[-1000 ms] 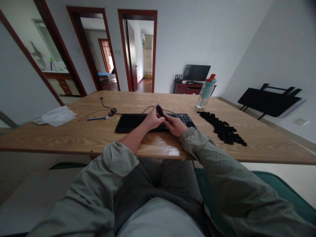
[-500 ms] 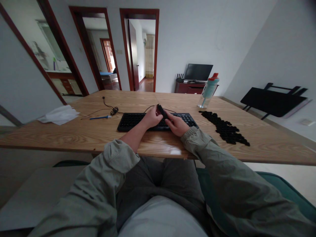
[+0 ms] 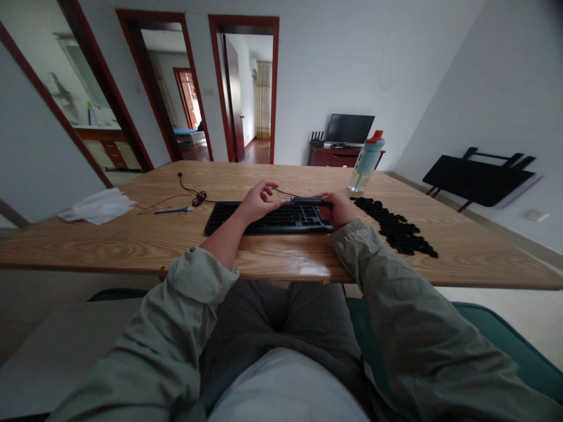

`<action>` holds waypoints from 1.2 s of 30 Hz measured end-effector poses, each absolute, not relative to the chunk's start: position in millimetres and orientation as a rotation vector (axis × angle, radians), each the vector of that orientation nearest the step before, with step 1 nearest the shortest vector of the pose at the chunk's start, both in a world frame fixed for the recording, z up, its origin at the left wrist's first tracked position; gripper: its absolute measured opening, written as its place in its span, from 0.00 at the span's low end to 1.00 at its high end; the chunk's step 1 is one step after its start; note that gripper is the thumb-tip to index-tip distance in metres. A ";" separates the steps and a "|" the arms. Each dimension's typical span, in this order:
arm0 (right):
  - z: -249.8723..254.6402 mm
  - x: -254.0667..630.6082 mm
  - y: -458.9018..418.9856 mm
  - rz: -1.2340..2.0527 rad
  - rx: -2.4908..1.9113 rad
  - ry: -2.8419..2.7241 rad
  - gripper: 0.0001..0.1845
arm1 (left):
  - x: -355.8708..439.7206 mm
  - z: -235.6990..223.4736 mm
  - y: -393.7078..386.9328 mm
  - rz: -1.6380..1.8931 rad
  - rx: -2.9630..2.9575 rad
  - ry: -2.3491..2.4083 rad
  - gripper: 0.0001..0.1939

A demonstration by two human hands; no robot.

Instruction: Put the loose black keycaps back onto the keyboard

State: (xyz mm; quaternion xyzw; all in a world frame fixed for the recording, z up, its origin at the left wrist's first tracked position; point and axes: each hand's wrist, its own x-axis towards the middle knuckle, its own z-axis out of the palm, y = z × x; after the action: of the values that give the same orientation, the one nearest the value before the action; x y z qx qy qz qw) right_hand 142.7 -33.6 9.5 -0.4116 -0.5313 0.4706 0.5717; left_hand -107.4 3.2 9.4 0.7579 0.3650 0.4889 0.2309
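Note:
A black keyboard [image 3: 281,218] lies before me on the wooden table. Over its right part, my right hand [image 3: 338,210] is closed around one end of a slim dark bar-shaped object [image 3: 310,201], which points left and lies nearly level; its exact kind is too small to tell. My left hand [image 3: 258,200] hovers above the keyboard's middle, fingers apart and thumb stretched toward the object's thin tip. Whether the thumb touches that tip I cannot tell. Right of the keyboard spreads a patch of small black pieces [image 3: 396,225], which look like loose keycaps.
A clear bottle with a red lid [image 3: 366,161] stands behind the black pieces. To the left lie a blue brush-like stick [image 3: 173,210], a coiled black cable [image 3: 199,198] and crumpled white tissue [image 3: 97,206]. The table's front edge [image 3: 281,274] runs close to my lap.
My left hand has come off the dark object and opened. My right hand has shifted right and turned the object from a steep slant to nearly level.

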 end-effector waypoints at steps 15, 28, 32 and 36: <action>18.8 139.6 -46.1 1.108 -0.856 -1.301 0.22 | -53.5 19.5 -33.5 1.357 2.195 0.826 0.15; -3.2 241.2 -46.2 0.808 -1.311 -1.393 0.20 | -77.3 10.2 -6.0 1.093 2.482 1.029 0.10; -4.9 242.2 -45.1 0.823 -1.274 -1.378 0.19 | -74.4 10.3 -9.4 1.053 2.482 1.043 0.09; -9.0 231.0 -43.1 0.887 -1.199 -1.308 0.19 | -75.3 11.4 -10.6 1.043 2.460 1.067 0.09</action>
State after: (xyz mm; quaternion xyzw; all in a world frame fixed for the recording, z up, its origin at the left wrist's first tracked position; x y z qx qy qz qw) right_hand 231.0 -43.1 -9.0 -0.5059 -0.5519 0.3742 0.5472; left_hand -75.3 -10.6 11.4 0.8475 0.3678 0.3592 0.1320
